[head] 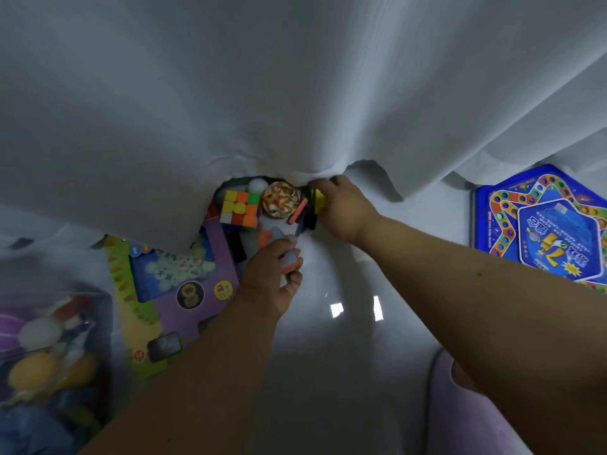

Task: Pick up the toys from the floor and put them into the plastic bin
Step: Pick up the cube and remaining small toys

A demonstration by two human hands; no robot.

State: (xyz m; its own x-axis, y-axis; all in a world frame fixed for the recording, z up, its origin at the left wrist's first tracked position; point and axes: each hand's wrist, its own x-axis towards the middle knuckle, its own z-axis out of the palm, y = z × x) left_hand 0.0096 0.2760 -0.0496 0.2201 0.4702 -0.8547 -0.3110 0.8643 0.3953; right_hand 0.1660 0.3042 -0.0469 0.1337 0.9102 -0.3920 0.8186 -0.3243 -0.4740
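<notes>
A pile of toys lies on the white floor at the foot of a white curtain: a colourful puzzle cube, a marbled orange ball, a white ball and several small coloured blocks. My left hand is shut on a handful of small coloured blocks just below the pile. My right hand reaches to the pile's right edge, fingers closed on a yellow block under the curtain hem. The clear plastic bin stands at the lower left, holding balls and other toys.
A purple and green toy box lies flat between the bin and the pile. A blue hexagonal board game rests on the floor at the right. A lilac slipper shows at the bottom right. The curtain overhangs the pile.
</notes>
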